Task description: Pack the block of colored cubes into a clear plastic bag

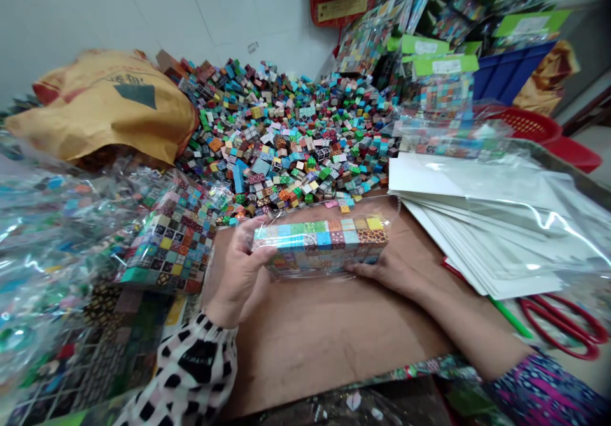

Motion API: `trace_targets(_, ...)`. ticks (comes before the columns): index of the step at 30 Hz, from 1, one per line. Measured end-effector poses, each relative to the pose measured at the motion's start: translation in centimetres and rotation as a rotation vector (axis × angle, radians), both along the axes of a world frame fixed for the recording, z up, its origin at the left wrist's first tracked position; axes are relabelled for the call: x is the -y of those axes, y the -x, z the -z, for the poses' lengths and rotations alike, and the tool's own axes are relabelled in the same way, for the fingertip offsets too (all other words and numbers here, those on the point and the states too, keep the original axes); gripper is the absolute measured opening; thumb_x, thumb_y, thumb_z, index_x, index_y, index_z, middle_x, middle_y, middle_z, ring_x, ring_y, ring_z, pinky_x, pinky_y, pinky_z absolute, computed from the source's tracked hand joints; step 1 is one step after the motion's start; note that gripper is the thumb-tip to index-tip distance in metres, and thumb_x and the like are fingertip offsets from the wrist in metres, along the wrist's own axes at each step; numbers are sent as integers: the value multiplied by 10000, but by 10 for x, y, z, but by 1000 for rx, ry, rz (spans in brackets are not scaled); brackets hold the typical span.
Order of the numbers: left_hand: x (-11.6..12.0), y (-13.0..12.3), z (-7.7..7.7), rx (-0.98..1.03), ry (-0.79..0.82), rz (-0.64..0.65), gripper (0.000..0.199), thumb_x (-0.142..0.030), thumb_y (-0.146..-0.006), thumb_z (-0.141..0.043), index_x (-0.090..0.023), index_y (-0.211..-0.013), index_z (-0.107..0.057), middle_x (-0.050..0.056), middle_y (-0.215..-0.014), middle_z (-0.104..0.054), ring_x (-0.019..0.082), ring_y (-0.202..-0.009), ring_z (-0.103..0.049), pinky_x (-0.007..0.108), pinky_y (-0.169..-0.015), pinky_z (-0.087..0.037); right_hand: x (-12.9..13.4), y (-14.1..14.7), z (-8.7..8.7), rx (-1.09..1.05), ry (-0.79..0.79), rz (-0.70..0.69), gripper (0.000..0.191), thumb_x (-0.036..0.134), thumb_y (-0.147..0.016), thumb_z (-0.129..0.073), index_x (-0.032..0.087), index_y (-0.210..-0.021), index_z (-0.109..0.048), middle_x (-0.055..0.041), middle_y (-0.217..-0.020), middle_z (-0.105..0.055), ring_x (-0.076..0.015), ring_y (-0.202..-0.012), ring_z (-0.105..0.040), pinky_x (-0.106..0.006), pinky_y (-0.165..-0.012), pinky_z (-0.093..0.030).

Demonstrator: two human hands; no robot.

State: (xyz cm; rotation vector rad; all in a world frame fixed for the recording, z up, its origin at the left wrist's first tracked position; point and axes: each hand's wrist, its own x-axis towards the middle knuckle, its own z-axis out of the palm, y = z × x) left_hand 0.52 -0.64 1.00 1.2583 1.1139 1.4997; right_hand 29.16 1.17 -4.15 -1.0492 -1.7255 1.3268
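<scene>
Between my two hands is a clear plastic bag packed with a block of small patterned paper cubes [317,242], its long side toward me. At its left end, my left hand [245,254] grips it, with the thumb on the near face and the fingers behind. My right hand [382,270] closes round the lower right corner, thumb along the near side. The bag's loose film sticks out round the cubes. Below it lies a brown cardboard sheet [324,337].
A large heap of loose cubes [296,133] lies behind, beside a yellow sack [105,107]. Filled bags [167,241] crowd the left. At right are white cards [468,235], red scissors [563,324], a green pen [510,318] and a red basket [529,127].
</scene>
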Motion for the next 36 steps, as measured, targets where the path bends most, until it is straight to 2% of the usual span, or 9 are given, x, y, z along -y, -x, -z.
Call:
trace_targets(2, -4, -4, 2, 98, 37, -36, 501, -353, -578, -886, -230, -1012, -667, 8, -1022, -692, 150, -858, -641, 232, -766, -506, 0, 0, 0, 5, -8, -5, 436, 347, -788, -707, 239, -1196, -597, -80, -1221, -672, -278, -1158, -613, -526, -1057, -458)
trace_targets(5, -6, -9, 11, 211, 39, -76, 552, -344, -491, -926, -236, -960, -655, -41, -859, -683, 123, -763, -626, 224, -738, -511, 0, 0, 1, 13, -23, -4, 432, 360, -787, -708, 243, -1191, -608, -74, -1222, -672, -285, -1161, -612, -526, -1057, -458)
trace_targets(10, -7, -7, 24, 166, 67, -84, 621, -311, -441, -938, -217, -988, -659, -17, -893, -710, 150, -812, -656, 253, -778, -542, -1, -1, 5, 19, 0, -31, 405, 366, -802, -700, 247, -1178, -606, -63, -1219, -676, -283, -1164, -610, -513, -1064, -458)
trace_targets(15, -6, -5, 23, 105, 108, -39, 584, -322, -466, -922, -196, -978, -671, 7, -873, -734, 173, -794, -680, 286, -785, -568, -2, -1, 7, 1, 20, -26, 392, 371, -806, -702, 258, -1169, -602, -57, -1212, -679, -274, -1132, -626, -511, -1048, -476)
trace_targets(19, -4, -5, 22, 70, 127, -25, 573, -336, -505, -908, -197, -1006, -667, 21, -932, -740, 185, -859, -686, 297, -840, -559, -1, -1, 6, -8, 30, -30, 402, 374, -804, -704, 254, -1173, -600, -60, -1222, -673, -274, -1125, -629, -513, -1035, -485)
trace_targets(27, -2, -3, 27, -174, 98, 79, 647, -641, -644, -757, -182, -1092, -667, 87, -940, -740, 276, -1000, -677, 415, -978, -506, 0, -1, 7, 3, 0, 19, 430, 352, -782, -717, 255, -1183, -595, -72, -1239, -658, -284, -1159, -604, -517, -1052, -464)
trace_targets(32, 0, 2, 25, -392, 47, 132, 682, -711, -742, -622, -182, -1172, -641, 102, -994, -733, 292, -1102, -640, 439, -1062, -441, 0, -1, 5, 13, 11, 0, 425, 343, -789, -707, 254, -1186, -581, -64, -1240, -659, -269, -1146, -613, -492, -1045, -476)
trace_targets(36, 0, 15, 34, -580, 51, 140, 670, -721, -776, -560, -165, -1141, -644, 130, -1091, -710, 313, -1189, -588, 465, -1092, -396, 1, 0, 3, 22, 7, 14, 438, 367, -789, -704, 252, -1195, -586, -66, -1243, -661, -274, -1142, -617, -495, -1029, -487)
